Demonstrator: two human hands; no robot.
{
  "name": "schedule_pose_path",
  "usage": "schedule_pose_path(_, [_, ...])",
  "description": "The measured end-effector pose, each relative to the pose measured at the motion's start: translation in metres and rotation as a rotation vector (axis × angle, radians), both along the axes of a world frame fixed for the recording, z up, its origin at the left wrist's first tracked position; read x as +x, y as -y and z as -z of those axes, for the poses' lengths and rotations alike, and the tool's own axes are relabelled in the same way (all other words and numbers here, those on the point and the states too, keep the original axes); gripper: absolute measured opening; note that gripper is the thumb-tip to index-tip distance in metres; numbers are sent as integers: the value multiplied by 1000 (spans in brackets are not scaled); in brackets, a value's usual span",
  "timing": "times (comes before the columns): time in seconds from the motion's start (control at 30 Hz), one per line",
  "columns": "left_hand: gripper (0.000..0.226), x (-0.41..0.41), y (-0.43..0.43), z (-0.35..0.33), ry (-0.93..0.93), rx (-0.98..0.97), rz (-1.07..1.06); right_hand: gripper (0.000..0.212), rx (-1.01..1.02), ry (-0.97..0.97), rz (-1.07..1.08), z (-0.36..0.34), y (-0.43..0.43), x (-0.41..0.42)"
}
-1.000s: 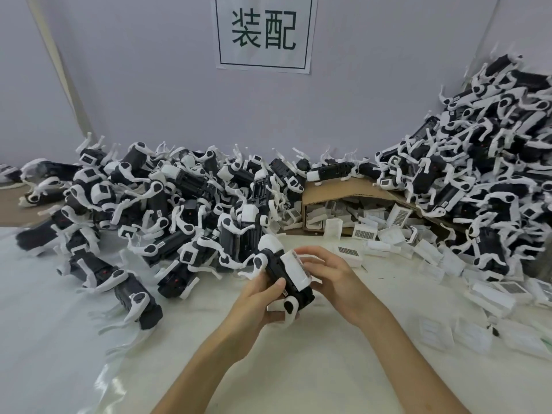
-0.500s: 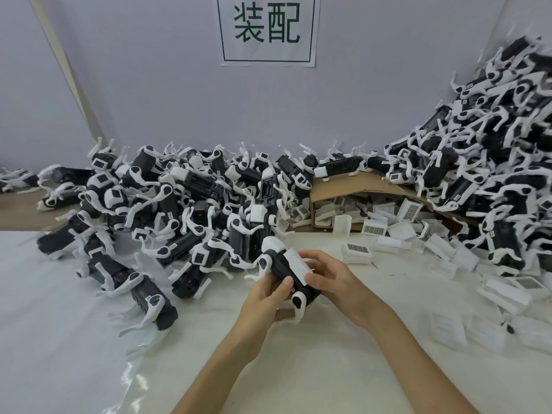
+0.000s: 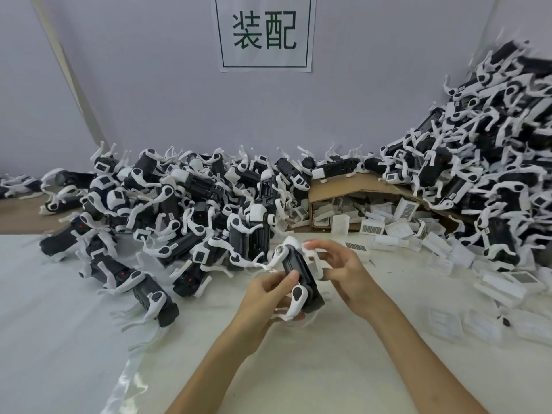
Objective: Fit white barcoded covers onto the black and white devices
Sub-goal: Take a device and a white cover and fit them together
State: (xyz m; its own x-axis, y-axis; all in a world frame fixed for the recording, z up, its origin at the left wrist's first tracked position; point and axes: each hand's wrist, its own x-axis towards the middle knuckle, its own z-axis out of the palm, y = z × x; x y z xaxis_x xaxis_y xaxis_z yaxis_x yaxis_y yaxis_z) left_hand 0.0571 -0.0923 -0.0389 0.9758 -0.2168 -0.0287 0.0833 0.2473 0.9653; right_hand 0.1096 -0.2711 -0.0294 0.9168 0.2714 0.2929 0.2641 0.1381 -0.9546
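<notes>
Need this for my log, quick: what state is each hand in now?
Left hand: closed, holding the device.
Right hand: closed, pinching the white cover against the device.

Left hand (image 3: 263, 300) grips a device (image 3: 295, 271); right hand (image 3: 346, 270) pinches its white cover (image 3: 314, 260).

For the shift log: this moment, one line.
left hand: grips black and white device | right hand: holds white plastic cover against it

The black device (image 3: 297, 271) with white legs stood tilted in the left hand's (image 3: 263, 297) grip, its white end pointing away. A white cover (image 3: 313, 261) sat against its right side, pinched by the right hand (image 3: 343, 271).
</notes>
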Motion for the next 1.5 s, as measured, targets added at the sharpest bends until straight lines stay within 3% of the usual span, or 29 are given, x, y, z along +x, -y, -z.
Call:
schedule_pose_path(0.23, [61, -3, 2, -3, -9, 18, 5, 73, 13, 36, 19, 3, -3, -1])
schedule_pose_path(0.5, [56, -3, 3, -1, -18, 16, 34, 69, 13, 43, -50, -1, -1, -3])
schedule_pose_path(0.67, [37, -3, -1, -2, -22, -32, 109, 66, -24, 42, -99, -1, -1, -4])
schedule_pose_path(0.97, [39, -1, 1, -1, -10, -8, 103, 75, -134, 96, -25, 2, -6, -7])
schedule_pose_path(1.13, [44, 0, 1, 1, -10, 8, 68, 68, -204, 212, 99, 5, -12, -6])
schedule_pose_path(1.33, [45, 1, 4, 5, -14, 14, 11, 57, -391, 551, 414, 14, -18, -6])
schedule_pose_path(1.5, [34, 2, 6, 8, 74, 71, -57, 49, -356, 442, 518, 12, -16, -4])
